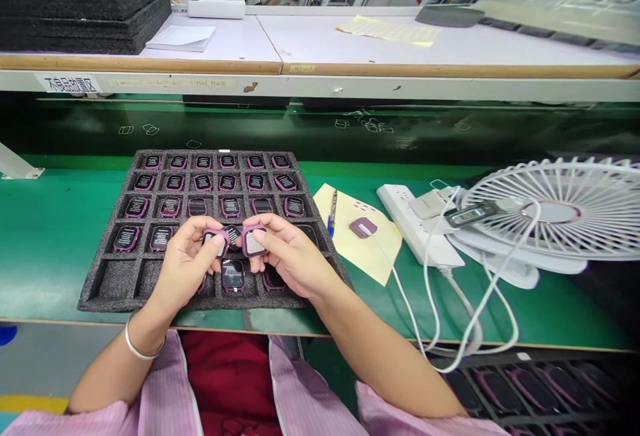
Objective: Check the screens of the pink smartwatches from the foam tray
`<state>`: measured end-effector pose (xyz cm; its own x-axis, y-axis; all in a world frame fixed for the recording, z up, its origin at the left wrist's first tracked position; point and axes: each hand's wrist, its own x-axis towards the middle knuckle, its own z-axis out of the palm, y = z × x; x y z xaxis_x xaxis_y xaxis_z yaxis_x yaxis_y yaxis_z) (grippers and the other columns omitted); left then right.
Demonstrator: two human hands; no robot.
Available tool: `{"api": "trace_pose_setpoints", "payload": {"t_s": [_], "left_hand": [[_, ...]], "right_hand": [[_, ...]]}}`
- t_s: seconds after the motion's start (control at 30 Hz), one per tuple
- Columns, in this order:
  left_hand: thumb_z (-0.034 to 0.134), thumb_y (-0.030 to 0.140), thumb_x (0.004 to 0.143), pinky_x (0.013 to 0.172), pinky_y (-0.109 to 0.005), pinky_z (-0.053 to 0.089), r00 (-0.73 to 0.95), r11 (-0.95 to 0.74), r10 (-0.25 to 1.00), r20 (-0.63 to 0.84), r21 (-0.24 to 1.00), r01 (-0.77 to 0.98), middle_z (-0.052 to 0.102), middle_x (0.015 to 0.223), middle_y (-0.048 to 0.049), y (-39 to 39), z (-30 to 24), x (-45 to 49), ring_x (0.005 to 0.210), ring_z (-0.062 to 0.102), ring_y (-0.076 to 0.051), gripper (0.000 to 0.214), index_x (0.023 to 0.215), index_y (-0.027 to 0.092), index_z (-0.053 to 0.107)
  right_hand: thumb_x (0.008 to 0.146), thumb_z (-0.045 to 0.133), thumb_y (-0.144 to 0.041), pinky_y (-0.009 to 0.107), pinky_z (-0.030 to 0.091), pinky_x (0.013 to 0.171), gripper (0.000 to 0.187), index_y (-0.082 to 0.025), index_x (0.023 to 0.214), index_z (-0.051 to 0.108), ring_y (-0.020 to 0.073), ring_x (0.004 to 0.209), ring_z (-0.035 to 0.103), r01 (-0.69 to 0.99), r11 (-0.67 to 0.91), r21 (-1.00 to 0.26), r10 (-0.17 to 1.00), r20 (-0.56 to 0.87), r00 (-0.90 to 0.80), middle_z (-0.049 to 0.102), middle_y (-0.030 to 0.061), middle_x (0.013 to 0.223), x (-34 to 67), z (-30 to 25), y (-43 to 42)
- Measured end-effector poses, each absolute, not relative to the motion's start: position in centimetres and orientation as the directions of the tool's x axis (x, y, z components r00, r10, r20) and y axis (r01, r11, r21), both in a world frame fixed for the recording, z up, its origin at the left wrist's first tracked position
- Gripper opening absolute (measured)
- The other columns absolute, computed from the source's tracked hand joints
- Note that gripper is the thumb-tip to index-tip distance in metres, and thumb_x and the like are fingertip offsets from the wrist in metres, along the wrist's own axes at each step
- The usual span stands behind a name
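Over the front half of a black foam tray (115,287), my left hand (187,259) pinches a purple-framed smartwatch body (216,241) between thumb and fingers. Close beside it, my right hand (285,249) grips a second purple smartwatch body (254,241) with a light grey face. Most of the tray's compartments hold purple watch bodies with dark screens, many showing lines of white text. One watch (233,275) lies face up just below my hands. Two compartments at the front left hold nothing. My fingers and forearms hide part of the front rows.
Right of the tray lie yellow paper (373,256), a pen (333,215) and a purple charger (363,227) on a white cable. Farther right stand a power strip (420,223) and a white fan (565,209). A shelf (320,69) spans the back; people sit beyond it.
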<state>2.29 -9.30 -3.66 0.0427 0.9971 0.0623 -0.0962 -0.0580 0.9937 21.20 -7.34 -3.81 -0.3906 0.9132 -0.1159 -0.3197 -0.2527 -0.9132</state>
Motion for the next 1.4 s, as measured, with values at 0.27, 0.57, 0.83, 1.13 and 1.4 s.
{"api": "trace_pose_setpoints", "payload": {"t_s": [0.27,0.57,0.83,1.13,1.4], "left_hand": [[0.071,0.017,0.082,0.051,-0.016,0.048,0.054,-0.157,0.985,0.164,0.980,-0.122,0.063,0.090,0.0004,-9.2,-3.7,2.5,0.062,0.058,-0.008,0.028,0.107,0.021,0.060],[0.069,0.008,0.077,0.066,-0.017,0.054,0.077,-0.171,0.980,0.183,0.975,-0.140,0.063,0.096,0.0003,-9.1,-4.1,2.5,0.071,0.058,-0.007,0.040,0.113,0.022,0.061],[0.071,0.025,0.087,0.050,-0.015,0.047,0.026,-0.189,0.981,0.192,0.976,-0.109,0.062,0.086,0.0012,-9.0,-3.9,2.4,0.063,0.052,-0.009,0.018,0.103,0.021,0.063],[0.070,0.016,0.085,0.063,-0.019,0.047,0.030,-0.226,0.973,0.230,0.970,-0.093,0.063,0.097,0.0001,-9.0,-4.9,2.2,0.074,0.055,-0.010,0.031,0.113,0.024,0.061],[0.067,0.007,0.078,0.068,-0.016,0.051,0.059,-0.182,0.980,0.191,0.975,-0.127,0.063,0.103,-0.0006,-9.0,-4.4,2.5,0.082,0.061,-0.009,0.046,0.120,0.024,0.058]], "right_hand": [[0.078,0.075,-0.016,0.024,0.048,0.058,0.036,-0.022,0.112,0.062,0.0099,0.063,0.065,-0.323,-0.184,-0.928,0.922,-0.050,-0.384,0.069,-0.0003,0.093,21.1,-4.0,-7.3],[0.075,0.076,-0.013,0.024,0.049,0.059,0.041,-0.023,0.112,0.063,0.0102,0.064,0.064,-0.340,-0.183,-0.922,0.929,-0.048,-0.368,0.071,0.0010,0.097,21.2,-4.2,-7.3],[0.082,0.083,-0.041,0.022,0.047,0.053,0.034,-0.021,0.101,0.064,0.0090,0.056,0.059,-0.342,-0.217,-0.914,0.920,-0.074,-0.386,0.073,0.0017,0.086,21.3,-4.4,-7.3],[0.078,0.082,-0.020,0.023,0.052,0.060,0.038,-0.023,0.110,0.063,0.0102,0.066,0.060,-0.366,-0.174,-0.914,0.925,-0.024,-0.379,0.072,0.0023,0.097,21.2,-4.5,-7.4],[0.069,0.079,-0.011,0.024,0.051,0.065,0.047,-0.025,0.111,0.062,0.0158,0.085,0.062,-0.337,-0.154,-0.929,0.941,-0.034,-0.337,0.070,0.0028,0.101,21.1,-3.9,-7.4]]}}
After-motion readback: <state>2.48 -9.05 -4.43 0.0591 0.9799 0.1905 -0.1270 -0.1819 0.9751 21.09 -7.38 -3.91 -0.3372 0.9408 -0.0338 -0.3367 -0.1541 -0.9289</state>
